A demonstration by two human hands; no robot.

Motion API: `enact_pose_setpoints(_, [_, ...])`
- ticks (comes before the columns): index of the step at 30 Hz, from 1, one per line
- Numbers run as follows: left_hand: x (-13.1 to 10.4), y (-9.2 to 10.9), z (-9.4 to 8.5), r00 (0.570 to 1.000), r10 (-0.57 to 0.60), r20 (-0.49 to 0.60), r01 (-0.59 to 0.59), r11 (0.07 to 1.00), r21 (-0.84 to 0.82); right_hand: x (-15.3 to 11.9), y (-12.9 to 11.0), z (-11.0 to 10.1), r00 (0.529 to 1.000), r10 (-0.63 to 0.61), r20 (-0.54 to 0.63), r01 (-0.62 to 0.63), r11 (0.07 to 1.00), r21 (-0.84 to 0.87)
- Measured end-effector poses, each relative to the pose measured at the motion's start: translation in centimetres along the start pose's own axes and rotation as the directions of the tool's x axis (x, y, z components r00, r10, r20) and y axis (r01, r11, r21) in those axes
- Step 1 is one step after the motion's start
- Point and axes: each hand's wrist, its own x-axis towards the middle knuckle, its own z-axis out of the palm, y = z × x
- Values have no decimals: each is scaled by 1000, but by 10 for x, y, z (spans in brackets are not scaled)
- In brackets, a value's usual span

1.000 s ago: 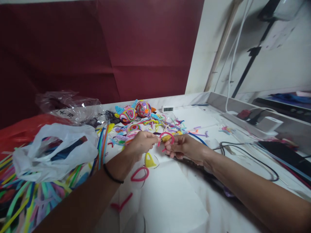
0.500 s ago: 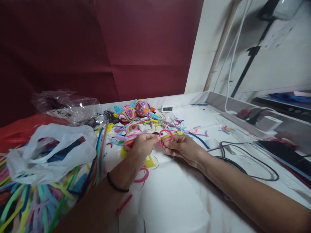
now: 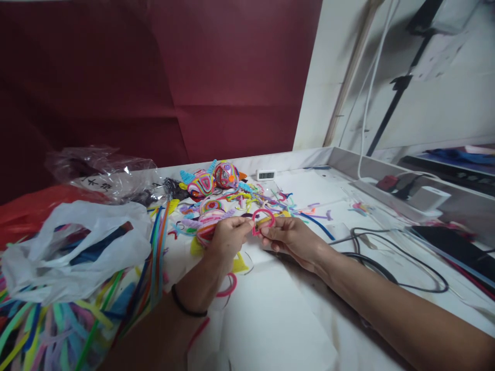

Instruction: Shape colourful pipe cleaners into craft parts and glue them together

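Note:
A pink pipe cleaner (image 3: pixel 263 211), bent into a ring, is pinched between both hands above the white table. My left hand (image 3: pixel 231 235) grips the ring's left side with thumb and index finger. On its lower right side, my right hand (image 3: pixel 288 235) closes its fingertips around it. A second pink pipe cleaner loop (image 3: pixel 231 284) lies on the paper below my left wrist, and a short pink piece (image 3: pixel 199 332) lies partly behind that forearm. Just behind my left hand sits a pink striped pipe cleaner figure (image 3: pixel 207 229), partly hidden.
Two colourful decorated balls (image 3: pixel 226 175) and many pipe cleaner scraps lie at the back, near a small digital clock (image 3: pixel 265 175). On the left, a white plastic bag (image 3: pixel 42 273) rests on bundled pipe cleaners (image 3: pixel 58 330). Black cables (image 3: pixel 410 255) loop at right, by a charger (image 3: pixel 429 198).
Both hands stay on the pink ring, with only slight finger movement. The view has shifted a little, and my left forearm now covers more of the pink pieces below.

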Motion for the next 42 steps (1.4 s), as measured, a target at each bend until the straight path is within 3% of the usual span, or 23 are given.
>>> enact_pose_setpoints(17, [6, -19, 0, 998, 66, -14, -65, 997, 46, 0, 1, 0, 1000, -23, 14, 23, 1000, -12])
enact_pose_setpoints(22, [9, -24, 1, 995, 89, -42, -86, 994, 65, 0, 1, 3, 999, -26, -29, 25, 999, -29])
enact_pose_setpoints(42, [4, -24, 12, 984, 132, -123, -118, 986, 117, 8, 8, 5, 991, -72, -112, 64, 995, -72])
